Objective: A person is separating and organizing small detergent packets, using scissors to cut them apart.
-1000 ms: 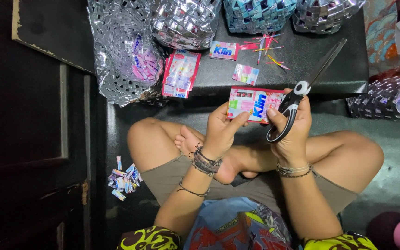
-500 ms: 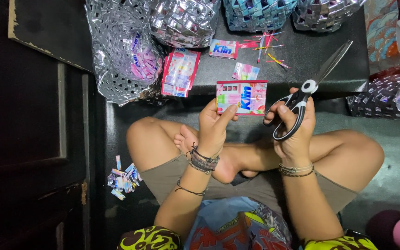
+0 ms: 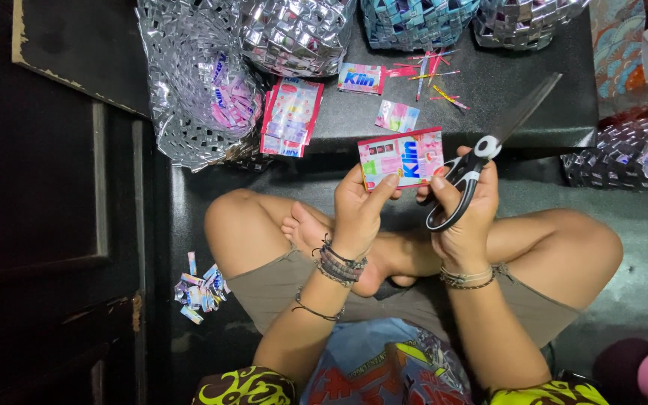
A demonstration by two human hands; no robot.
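Observation:
I sit cross-legged on a dark floor. My left hand point(image 3: 360, 206) pinches the lower edge of a pink and white printed sachet wrapper point(image 3: 401, 157), held flat in front of me. My right hand point(image 3: 465, 210) touches the wrapper's right edge with its fingertips while gripping black-handled scissors point(image 3: 489, 146), whose closed blades point up and to the right, away from the wrapper.
A low dark table point(image 3: 489, 112) ahead holds a stack of pink wrappers point(image 3: 291, 116), loose wrappers point(image 3: 397, 116) and thin cut strips point(image 3: 433, 75). Silver woven foil baskets point(image 3: 294, 34) line the back. A pile of wrapper scraps point(image 3: 200, 289) lies on the floor at my left.
Both hands have raised the wrapper slightly and moved it left, and the scissors tilted so the blades point further up and right.

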